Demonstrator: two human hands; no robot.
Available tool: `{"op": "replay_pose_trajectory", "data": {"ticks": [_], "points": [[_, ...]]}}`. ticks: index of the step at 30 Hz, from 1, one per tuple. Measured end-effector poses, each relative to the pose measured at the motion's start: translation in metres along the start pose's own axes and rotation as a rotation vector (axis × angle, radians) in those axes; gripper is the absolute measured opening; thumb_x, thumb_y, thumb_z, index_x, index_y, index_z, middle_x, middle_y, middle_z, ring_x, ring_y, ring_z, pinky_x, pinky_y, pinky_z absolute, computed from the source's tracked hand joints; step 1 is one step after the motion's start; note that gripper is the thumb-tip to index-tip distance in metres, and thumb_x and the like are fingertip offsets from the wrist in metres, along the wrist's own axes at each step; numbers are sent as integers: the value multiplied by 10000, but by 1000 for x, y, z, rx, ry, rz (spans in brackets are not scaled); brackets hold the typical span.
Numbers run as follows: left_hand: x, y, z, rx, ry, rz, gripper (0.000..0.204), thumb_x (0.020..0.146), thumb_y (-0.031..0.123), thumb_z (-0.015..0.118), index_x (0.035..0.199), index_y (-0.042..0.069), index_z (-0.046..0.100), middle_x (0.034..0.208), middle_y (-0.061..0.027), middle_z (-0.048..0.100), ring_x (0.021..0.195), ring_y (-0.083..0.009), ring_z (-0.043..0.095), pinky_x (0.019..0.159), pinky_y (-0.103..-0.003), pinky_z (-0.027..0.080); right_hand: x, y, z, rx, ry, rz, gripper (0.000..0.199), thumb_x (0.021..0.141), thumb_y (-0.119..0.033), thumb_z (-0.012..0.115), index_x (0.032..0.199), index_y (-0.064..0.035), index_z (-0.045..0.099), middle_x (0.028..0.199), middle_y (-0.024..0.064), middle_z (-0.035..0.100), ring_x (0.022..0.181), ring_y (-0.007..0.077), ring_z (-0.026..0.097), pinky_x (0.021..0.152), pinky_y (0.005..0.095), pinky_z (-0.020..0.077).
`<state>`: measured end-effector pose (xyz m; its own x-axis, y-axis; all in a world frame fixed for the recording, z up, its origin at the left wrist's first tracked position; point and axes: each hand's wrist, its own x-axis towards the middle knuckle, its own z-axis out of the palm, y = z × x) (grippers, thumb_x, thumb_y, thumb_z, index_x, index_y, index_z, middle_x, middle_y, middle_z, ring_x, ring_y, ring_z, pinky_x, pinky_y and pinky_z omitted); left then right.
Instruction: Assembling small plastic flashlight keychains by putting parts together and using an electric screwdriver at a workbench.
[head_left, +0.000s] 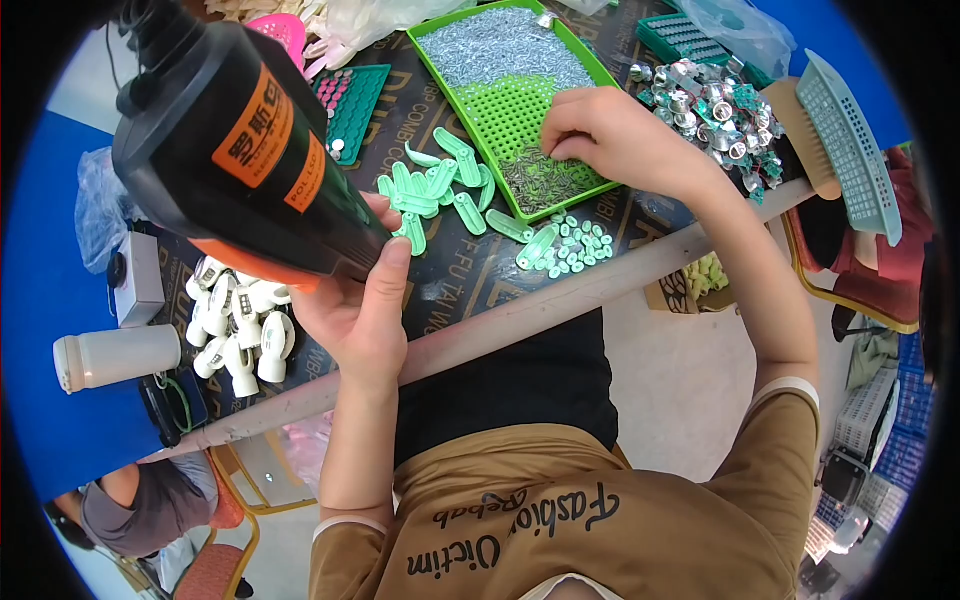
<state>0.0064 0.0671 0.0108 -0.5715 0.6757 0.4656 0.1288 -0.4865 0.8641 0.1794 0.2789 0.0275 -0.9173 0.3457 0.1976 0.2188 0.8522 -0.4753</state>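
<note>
A black electric screwdriver (250, 150) with orange labels hangs large at the upper left. My left hand (365, 315) is curled behind its lower end, thumb and a fingertip showing; the other fingers and whatever they grip are hidden. My right hand (620, 140) reaches over a green tray (465, 150), fingers pinched together just above small dark screws (550, 182). What the pinch holds, if anything, does not show. Between the hands lie several mint-green oblong plastic parts (425, 190) and small pale-green oval pieces (580, 247).
Silver screws (500, 48) fill the tray's far end. White plastic parts (240, 320) and a translucent bottle (118, 357) are at left. Metal-and-green parts (710, 110) lie right, beside a pale basket (850, 145). The table's near edge (520, 298) runs before me. Another person's sleeve (140, 510) shows lower left.
</note>
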Motion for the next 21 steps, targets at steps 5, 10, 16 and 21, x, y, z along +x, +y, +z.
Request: {"op": "replay_pose_trajectory", "data": {"ticks": [5,10,16,21], "points": [[0,-1,0,-5,-11,12,437,815,-43,685,1209,-17,499,1098,-122,614,945,-157,608,847,-287,494,1,-3,4,-30,1,5,63,765,-30,650,820,-2,657,828,112,638,810,297,628,739,383,498],[1,-2,-2,13,-16,13,428,816,-43,685,1203,-19,503,1098,-122,614,943,-156,608,843,-286,493,3,-7,6,-161,21,-47,54,764,-43,639,794,-21,678,808,106,630,820,304,631,742,394,502],[0,-2,0,-14,-19,15,421,817,-44,685,1197,-18,504,1092,-122,614,944,-156,609,841,-282,494,6,-6,4,-297,-19,-134,52,757,-53,663,793,-16,668,788,92,614,825,293,614,740,396,496],[0,-1,0,6,-25,23,416,819,-49,681,1194,-15,504,1093,-122,614,940,-154,612,828,-276,500,8,-10,5,-365,-21,-176,29,752,-48,640,758,-25,655,773,92,603,820,276,615,766,389,474]]}}
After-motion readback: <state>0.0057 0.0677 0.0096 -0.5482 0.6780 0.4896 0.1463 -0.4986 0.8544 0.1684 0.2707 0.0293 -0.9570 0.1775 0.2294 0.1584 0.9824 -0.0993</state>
